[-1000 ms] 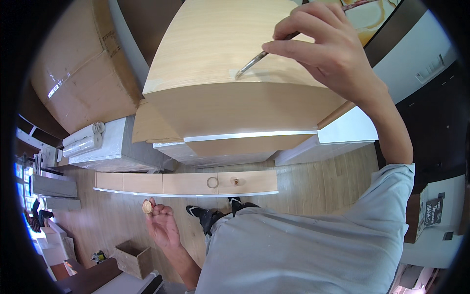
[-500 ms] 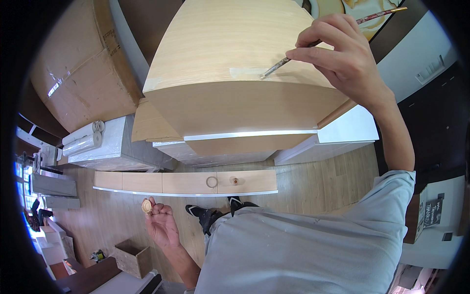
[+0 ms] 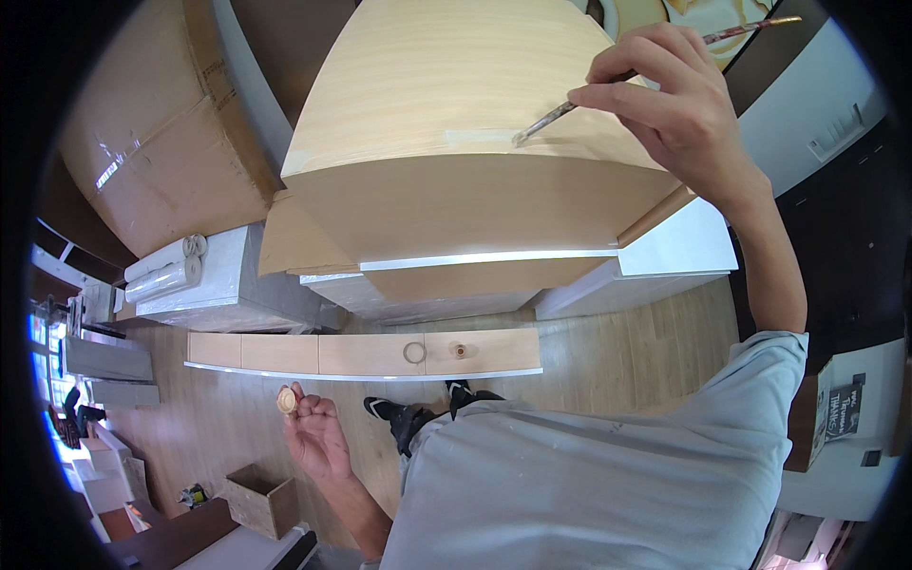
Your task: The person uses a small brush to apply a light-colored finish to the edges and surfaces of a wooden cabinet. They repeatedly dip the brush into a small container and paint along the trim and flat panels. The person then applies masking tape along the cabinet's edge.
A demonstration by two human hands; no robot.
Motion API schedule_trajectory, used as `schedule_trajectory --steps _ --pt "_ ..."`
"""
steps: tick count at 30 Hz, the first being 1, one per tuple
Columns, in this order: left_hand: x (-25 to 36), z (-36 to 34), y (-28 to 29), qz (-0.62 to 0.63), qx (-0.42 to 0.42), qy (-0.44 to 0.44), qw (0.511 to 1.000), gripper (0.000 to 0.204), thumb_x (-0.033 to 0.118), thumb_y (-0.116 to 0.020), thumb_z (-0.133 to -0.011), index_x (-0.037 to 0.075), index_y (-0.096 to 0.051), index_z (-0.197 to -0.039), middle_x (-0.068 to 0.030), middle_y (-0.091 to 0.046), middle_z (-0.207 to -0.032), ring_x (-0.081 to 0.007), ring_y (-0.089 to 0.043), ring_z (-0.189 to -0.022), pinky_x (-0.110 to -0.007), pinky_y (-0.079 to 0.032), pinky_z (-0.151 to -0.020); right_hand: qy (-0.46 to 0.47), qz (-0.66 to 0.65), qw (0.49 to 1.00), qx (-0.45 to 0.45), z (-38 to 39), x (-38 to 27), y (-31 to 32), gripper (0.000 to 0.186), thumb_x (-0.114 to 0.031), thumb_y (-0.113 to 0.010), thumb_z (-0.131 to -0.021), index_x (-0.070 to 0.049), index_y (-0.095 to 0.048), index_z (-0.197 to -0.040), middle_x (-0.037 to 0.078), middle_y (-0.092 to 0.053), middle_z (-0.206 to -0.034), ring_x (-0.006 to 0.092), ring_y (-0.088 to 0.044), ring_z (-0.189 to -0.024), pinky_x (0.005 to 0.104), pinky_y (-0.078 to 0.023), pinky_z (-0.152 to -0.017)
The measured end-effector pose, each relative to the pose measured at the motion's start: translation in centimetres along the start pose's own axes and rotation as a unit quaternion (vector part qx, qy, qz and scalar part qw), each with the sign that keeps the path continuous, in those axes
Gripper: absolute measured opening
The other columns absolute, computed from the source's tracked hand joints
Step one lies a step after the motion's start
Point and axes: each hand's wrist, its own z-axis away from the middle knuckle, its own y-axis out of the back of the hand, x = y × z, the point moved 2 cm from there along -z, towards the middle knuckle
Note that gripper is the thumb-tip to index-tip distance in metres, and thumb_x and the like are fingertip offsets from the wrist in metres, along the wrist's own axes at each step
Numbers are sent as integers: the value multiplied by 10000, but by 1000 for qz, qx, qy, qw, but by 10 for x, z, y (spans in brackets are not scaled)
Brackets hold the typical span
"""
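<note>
My right hand [image 3: 671, 119] grips a thin paintbrush [image 3: 551, 117] with a mottled, worn handle. Its tip touches a lighter streak [image 3: 475, 136] near the front edge of a pale wood-grain board [image 3: 418, 76], the top surface of a large piece of furniture. Low on the left, my left hand [image 3: 316, 439] pinches a small round, shallow object [image 3: 286, 400] with cream stuff on it, perhaps a cap; I cannot tell exactly. Below the furniture, a narrow light-wood board [image 3: 361, 351] with a white edge carries a ring [image 3: 414, 352] and a small spool-shaped item [image 3: 460, 351].
A big cardboard sheet [image 3: 157, 133] stands at the left, above wrapped white panels [image 3: 218, 285] and plastic-wrapped rolls [image 3: 162, 281]. A white cabinet [image 3: 665, 247] is right. An open wooden box [image 3: 261, 499] sits on the wood floor at lower left, near my feet [image 3: 399, 418].
My right hand and the brush have moved rightward along the board's front edge, the tip ending right of where it was. My left hand stays nearly in place.
</note>
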Motion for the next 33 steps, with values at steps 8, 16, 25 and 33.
schedule_trajectory --steps 8,16,25,33 --pt "0 -1 0 -3 -16 10 1000 472 107 -607 -962 -28 -466 -1393 -185 -572 -1377 -207 -586 -1065 -369 -450 -930 -4 -5 1000 6 2 -3 5 248 -31 -767 -701 -132 -773 -928 -10 -648 -920 206 -595 -946 376 -453 -824" --pt "0 -1 -2 -8 5 15 1000 467 104 -632 -944 1 -490 -1376 -190 -605 -1337 -217 -603 -1046 -351 -449 -913 -8 -16 1000 22 1 -5 2 262 -30 -770 -690 -138 -769 -929 -11 -644 -917 204 -593 -960 377 -459 -821" --pt "2 1 0 -9 -11 11 1000 459 112 -605 -967 -18 -473 -1387 -182 -575 -1374 -212 -592 -1069 -362 -453 -916 -18 -11 1000 16 4 -4 1 215 -24 -767 -726 -132 -764 -911 -7 -644 -912 208 -598 -944 377 -464 -821" --pt "0 0 2 -2 3 19 1000 478 119 -624 -957 3 -462 -1391 -190 -589 -1354 -214 -592 -1055 -352 -442 -918 -23 -26 999 26 4 -5 6 212 -19 -764 -728 -121 -763 -914 3 -643 -907 209 -601 -934 374 -465 -819"
